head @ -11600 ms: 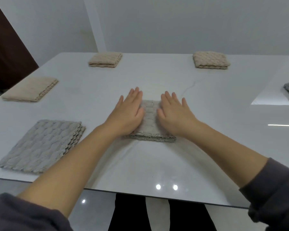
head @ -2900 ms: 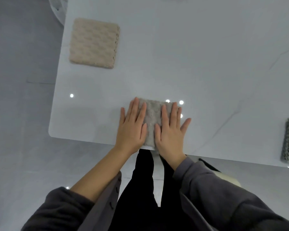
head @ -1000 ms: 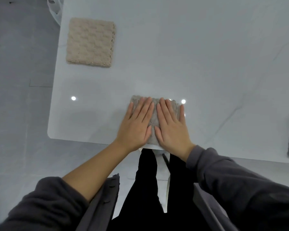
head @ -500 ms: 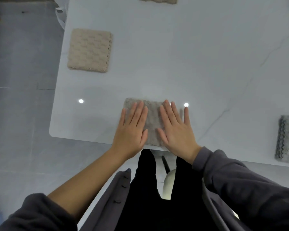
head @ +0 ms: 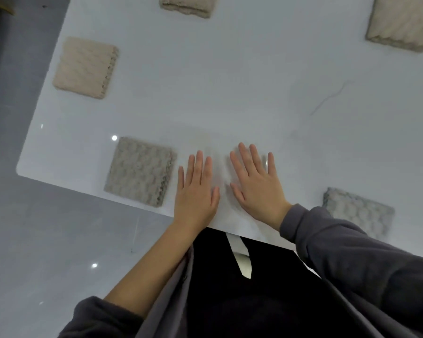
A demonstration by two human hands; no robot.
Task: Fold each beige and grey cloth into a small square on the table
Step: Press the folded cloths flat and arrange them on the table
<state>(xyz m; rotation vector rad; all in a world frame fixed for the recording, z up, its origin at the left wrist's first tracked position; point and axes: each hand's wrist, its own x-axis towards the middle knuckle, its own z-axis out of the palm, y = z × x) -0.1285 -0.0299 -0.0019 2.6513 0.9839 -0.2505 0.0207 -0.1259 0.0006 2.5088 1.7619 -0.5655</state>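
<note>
A folded grey cloth (head: 139,170) lies square near the table's front left corner. My left hand (head: 195,189) is flat with straight fingers just right of it, apart from the cloth, over bare tabletop. My right hand (head: 255,182) is flat too, fingers spread, a little further right. Neither hand holds anything. Another folded grey cloth (head: 359,211) lies at the front right, partly behind my right sleeve. Folded beige cloths lie at the left (head: 86,67), at the top edge (head: 187,6) and at the top right (head: 403,20).
The white glossy table (head: 230,93) has its rounded front left corner near the grey cloth, and its front edge runs under my wrists. Grey floor lies to the left. A chair part shows below the table edge between my arms.
Both hands have come off the grey cloth and moved right onto bare table. The view has shifted, so more folded cloths show.
</note>
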